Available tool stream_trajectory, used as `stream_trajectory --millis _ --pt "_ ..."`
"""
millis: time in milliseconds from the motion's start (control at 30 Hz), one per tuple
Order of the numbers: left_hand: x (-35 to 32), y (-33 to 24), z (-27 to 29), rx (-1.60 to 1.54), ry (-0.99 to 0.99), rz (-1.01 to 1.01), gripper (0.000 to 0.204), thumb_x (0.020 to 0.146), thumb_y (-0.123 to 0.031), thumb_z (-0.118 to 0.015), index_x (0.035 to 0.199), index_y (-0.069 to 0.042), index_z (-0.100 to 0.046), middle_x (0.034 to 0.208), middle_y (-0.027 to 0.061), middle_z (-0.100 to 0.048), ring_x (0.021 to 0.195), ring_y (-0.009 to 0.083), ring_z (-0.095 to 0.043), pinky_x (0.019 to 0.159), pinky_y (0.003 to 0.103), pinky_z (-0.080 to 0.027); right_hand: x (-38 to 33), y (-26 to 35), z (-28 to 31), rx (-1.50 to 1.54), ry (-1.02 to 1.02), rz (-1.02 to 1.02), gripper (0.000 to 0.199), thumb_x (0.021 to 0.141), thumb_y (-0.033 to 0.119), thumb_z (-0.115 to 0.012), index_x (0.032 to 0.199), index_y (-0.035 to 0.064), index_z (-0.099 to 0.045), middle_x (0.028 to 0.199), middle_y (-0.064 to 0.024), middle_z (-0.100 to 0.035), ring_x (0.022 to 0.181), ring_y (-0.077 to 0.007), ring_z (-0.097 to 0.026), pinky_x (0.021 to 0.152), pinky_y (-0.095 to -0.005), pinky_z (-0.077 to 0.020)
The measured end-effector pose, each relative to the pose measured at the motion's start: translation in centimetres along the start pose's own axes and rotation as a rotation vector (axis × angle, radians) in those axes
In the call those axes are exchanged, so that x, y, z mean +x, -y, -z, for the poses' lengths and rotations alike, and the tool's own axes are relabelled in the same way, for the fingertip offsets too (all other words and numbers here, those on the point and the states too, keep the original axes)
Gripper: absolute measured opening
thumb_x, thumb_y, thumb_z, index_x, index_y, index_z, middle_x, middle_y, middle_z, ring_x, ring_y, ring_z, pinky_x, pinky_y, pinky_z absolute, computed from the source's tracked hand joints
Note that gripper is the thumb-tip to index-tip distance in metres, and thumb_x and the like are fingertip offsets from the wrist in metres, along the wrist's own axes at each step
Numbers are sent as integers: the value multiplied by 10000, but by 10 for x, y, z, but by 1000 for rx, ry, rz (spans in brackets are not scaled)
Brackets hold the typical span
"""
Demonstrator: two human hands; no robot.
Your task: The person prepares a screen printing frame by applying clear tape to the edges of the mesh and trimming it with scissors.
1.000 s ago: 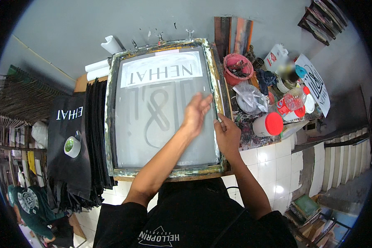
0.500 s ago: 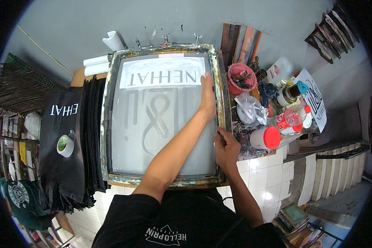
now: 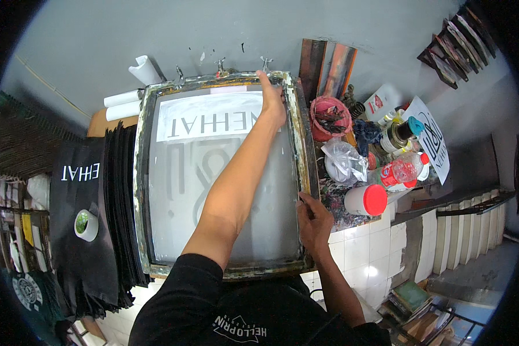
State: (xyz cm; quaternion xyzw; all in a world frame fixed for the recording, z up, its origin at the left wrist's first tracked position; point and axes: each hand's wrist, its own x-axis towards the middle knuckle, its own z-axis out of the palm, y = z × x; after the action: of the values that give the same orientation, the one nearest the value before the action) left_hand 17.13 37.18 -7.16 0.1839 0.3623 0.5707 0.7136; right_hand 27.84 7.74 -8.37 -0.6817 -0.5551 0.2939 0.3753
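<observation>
A screen printing frame (image 3: 142, 230) with paint-stained wooden edges lies in front of me. Dark lettering and looped shapes show in its pale mesh (image 3: 167, 236), with a white band (image 3: 170, 118) across the far part. My left hand (image 3: 273, 106) reaches over the mesh to the frame's far right corner. One of its fingers stretches forward along the edge; the others are mostly hidden. Low on the right side, my right hand (image 3: 315, 225) has thumb and forefinger pinched together against the frame's edge. Whatever is between them is too small to make out.
Black printed fabric pieces (image 3: 75, 202) hang at the left, a small white pot (image 3: 86, 225) on them. White paper rolls (image 3: 123, 104) lie behind. To the right stand a pink bucket (image 3: 330, 112), a plastic bag (image 3: 345, 161), a red-lidded jar (image 3: 365, 200) and a bottle (image 3: 401, 167).
My left hand has slid away from me along the frame's right side to its far corner. The right hand stays at the near right edge. The whole view has shifted slightly.
</observation>
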Motion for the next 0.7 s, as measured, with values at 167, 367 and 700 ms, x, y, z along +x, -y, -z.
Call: stream_trajectory --millis 167,367,700 --pt "18 -4 9 13 29 3 1376 766 -1002 -206 1539 136 -231 1540 285 -405 1417 371 -363 1205 437 -231 0 -4 -6 -23 -42 77 250 934 90 -689 1173 23 -712 891 -140 -695 729 -200 -644 662 -324 -511" --pt "11 5 29 -17 71 -129 1260 837 -935 -266 1597 -7 119 1629 324 -189 1531 422 -182 1250 462 -123 -2 -2 -5 5 -85 89 246 943 102 -695 1172 17 -725 862 -96 -704 717 -115 -601 652 -281 -493" --pt "-90 39 51 397 145 70 1291 843 -936 -144 1563 123 23 1645 340 -72 1558 398 -93 1264 449 -62 0 -5 -3 2 -38 52 260 935 117 -683 1179 33 -712 983 -168 -723 839 -253 -692 743 -357 -539"
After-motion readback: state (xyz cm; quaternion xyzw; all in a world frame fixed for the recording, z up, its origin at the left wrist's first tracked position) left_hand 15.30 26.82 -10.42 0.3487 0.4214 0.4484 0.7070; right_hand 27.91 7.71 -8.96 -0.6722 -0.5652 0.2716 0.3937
